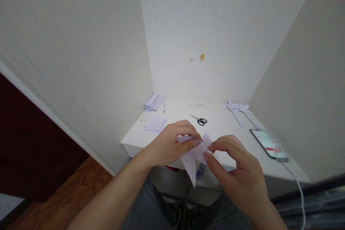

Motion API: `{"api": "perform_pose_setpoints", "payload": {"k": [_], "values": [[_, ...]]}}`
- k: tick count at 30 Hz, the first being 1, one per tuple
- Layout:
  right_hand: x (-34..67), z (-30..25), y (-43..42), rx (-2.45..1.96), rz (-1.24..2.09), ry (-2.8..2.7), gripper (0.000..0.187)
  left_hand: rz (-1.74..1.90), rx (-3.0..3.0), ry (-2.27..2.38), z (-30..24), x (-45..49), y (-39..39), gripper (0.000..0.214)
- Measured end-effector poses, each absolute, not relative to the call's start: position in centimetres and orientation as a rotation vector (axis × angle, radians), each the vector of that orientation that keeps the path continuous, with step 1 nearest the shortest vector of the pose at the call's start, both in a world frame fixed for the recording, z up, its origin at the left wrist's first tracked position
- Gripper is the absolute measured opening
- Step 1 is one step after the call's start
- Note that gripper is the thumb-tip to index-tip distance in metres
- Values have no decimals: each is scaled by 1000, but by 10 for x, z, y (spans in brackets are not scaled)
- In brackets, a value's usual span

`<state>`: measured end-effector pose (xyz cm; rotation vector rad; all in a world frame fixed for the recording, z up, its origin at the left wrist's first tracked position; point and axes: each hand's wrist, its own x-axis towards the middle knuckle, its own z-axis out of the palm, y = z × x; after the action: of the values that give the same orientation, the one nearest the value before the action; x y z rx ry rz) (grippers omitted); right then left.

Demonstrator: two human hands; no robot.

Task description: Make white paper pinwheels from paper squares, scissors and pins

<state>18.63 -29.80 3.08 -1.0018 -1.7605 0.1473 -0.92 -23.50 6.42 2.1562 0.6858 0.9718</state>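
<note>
Between my hands, above the desk's front edge, is a white paper pinwheel (190, 167) with pointed blades spreading down and up. My left hand (176, 143) grips its left side, thumb below and fingers on top. At the pinwheel's middle, my right hand (237, 165) pinches with thumb and forefinger; a small white bit shows at those fingertips, too small to name. Beyond the hands lie scissors (199, 119) with black handles, blades pointing left. Pinwheels on paper sticks (237, 109) rest at the back right.
A bundle of rolled paper sticks (154, 102) lies back left beside a single stick (164, 104). Nearer are small pale pieces (143, 118) and paper squares (155, 124). A phone (264, 142) with a white cable (300, 190) lies right. Walls enclose the white desk (178, 112).
</note>
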Motion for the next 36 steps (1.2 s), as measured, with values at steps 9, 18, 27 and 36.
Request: {"api": "perform_pose_setpoints", "payload": {"k": [9, 18, 27, 36], "values": [[191, 43, -314, -927, 259, -1805, 13, 921, 2040, 553, 73, -18, -249, 11], [192, 43, -315, -889, 304, -1816, 16, 931, 1890, 468, 69, -20, -250, 11], [191, 40, -314, -872, 327, -1824, 18, 916, 1939, 492, 69, -24, -249, 11], [188, 39, -314, -853, 360, -1799, 17, 877, 1875, 487, 66, -22, -250, 11]]}}
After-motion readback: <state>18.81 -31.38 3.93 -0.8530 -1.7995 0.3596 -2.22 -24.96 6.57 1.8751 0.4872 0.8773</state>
